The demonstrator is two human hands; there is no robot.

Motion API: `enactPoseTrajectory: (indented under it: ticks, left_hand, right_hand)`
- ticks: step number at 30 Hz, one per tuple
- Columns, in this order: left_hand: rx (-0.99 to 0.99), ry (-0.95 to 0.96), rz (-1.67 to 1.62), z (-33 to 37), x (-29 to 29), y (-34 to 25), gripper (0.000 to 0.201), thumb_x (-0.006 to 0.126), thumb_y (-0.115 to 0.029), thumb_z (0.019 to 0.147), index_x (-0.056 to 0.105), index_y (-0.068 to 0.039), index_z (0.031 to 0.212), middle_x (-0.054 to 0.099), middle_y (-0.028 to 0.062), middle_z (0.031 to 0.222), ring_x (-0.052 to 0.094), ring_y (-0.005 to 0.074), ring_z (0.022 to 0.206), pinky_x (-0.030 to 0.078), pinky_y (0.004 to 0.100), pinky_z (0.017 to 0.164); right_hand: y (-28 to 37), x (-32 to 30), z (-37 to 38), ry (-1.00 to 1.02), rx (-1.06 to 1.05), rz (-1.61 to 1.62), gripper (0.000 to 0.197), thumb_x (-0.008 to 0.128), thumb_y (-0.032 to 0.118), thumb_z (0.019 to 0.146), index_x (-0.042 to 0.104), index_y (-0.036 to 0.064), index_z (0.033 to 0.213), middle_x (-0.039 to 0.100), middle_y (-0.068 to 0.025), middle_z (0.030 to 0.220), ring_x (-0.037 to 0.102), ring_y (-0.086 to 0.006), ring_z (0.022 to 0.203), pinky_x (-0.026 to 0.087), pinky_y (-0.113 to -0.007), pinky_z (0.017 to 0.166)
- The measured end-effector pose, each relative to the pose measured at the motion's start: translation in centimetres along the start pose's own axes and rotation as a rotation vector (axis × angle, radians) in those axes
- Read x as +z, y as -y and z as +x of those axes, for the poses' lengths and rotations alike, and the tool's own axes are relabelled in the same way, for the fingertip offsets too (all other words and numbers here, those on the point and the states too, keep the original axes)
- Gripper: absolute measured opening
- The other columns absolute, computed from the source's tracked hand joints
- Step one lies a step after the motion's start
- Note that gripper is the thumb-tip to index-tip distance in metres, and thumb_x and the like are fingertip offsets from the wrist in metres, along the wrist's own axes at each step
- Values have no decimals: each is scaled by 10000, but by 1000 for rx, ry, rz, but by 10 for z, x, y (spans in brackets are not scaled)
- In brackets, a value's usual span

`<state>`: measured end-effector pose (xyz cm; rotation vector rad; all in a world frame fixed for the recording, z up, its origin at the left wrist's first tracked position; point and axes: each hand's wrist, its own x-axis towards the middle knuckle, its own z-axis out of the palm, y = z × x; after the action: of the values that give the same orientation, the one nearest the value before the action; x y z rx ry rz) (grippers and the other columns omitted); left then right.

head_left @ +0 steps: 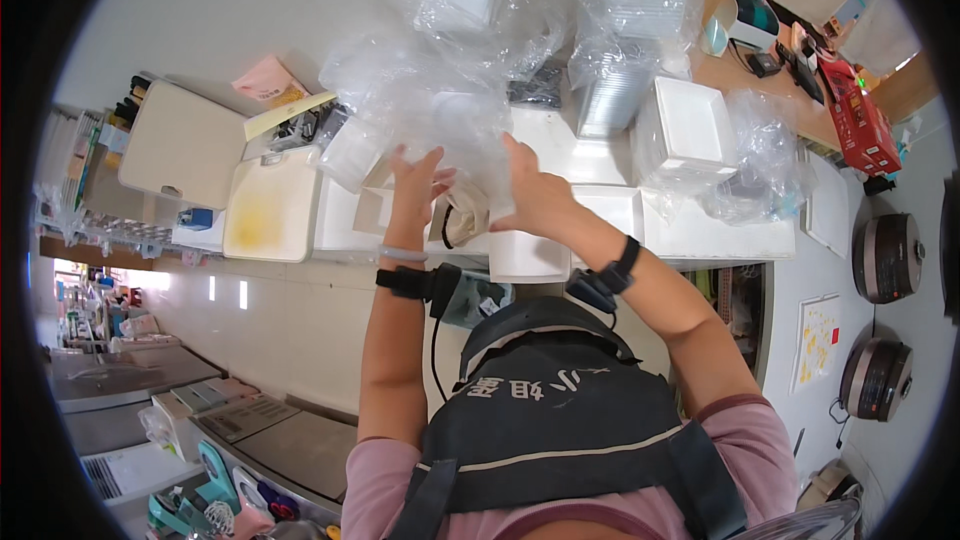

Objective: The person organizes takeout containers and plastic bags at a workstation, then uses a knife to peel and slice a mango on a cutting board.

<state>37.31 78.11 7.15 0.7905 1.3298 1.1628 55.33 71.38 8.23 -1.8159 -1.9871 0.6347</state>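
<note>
Yellow-stained board (270, 205) at left, blue box (196, 219) beside it, pink packet (268, 78) at far left, red box (858, 122) at far right, two dark cookers (888, 258) at right, wire whisk (218, 516) at near left

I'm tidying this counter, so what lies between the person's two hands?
In the head view, a crumpled cream item lies between the left hand and the right hand; clear plastic shows beyond it.

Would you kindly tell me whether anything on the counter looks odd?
Yes: a yellow patch marks the cream cutting board to the left of the left hand. The neighbouring cream board lacks it; spill or discoloration, I cannot tell.
</note>
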Motion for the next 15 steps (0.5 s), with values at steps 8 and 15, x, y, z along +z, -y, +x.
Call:
enactPoseTrajectory:
  ticks: [8, 15]
  left_hand:
    - [351, 254, 245, 38, -6, -19, 731, 680, -285, 805, 270, -7, 1343, 512, 136, 1151, 527, 215, 1049, 435, 328, 848]
    - [293, 144, 341, 40, -4, -6, 1028, 775, -342, 691, 116, 3, 1400, 262, 245, 1368, 339, 312, 1241, 338, 413, 992]
  right_hand:
    - [-15, -2, 102, -410, -69, 236, 374, 598, 255, 781, 569, 52, 1094, 627, -216, 910, 606, -377, 875, 478, -440, 759]
    - [-21, -12, 90, -299, 49, 455, 406, 581, 372, 787, 613, 2, 951, 624, -218, 908, 603, -365, 854, 464, -433, 752]
